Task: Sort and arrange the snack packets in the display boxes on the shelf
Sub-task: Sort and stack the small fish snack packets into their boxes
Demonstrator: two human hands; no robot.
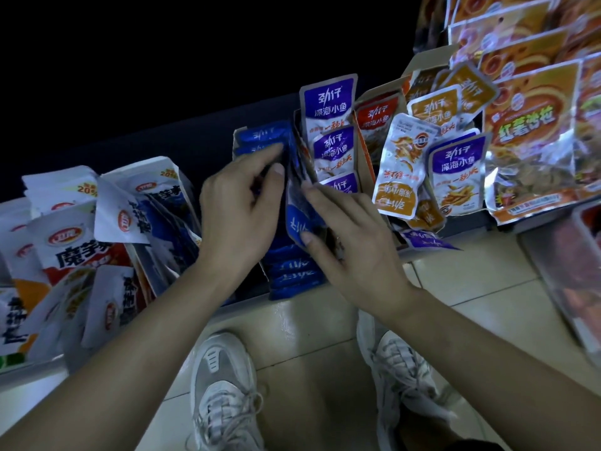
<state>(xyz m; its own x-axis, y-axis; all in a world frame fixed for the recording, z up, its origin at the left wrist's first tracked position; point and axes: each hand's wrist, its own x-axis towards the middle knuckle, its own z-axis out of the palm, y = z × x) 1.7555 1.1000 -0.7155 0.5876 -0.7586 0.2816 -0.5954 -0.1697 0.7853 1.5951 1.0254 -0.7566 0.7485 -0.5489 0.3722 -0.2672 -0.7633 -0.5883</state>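
- Pale laced shoes (224,392) are seen lowest in the view, planted on a tiled floor (481,288), with two bare forearms stretched forward above them
- A blue packet (297,222) is gripped by the right hand (354,242): the thumb is pressed on its lower front and the index finger is laid along its upper edge, so that it is held upright with its print upside down
- That blue packet is held between the two hands, just above a row of blue packets (292,275) packed in a display box at the front of the shelf
- The left hand (240,216) is placed just beside it on the left; its index finger is stretched onto the far end of the row, its thumb is raised near the blue packet and its other fingers are curled, but whether anything is gripped cannot be told through the blur
- Purple packets (328,131) are stood one in front of another in a cardboard box (366,161) just to the right of the blue row
- Red packets (374,118) and brown packets (432,109) are stood in open boxes further right
- A white-and-orange packet (403,167) and a loose purple packet (455,170) are leaned side by side in front of them
- Large orange bags (527,118) are ranged at the far right
- White bags (71,242) are heaped on the left of the shelf
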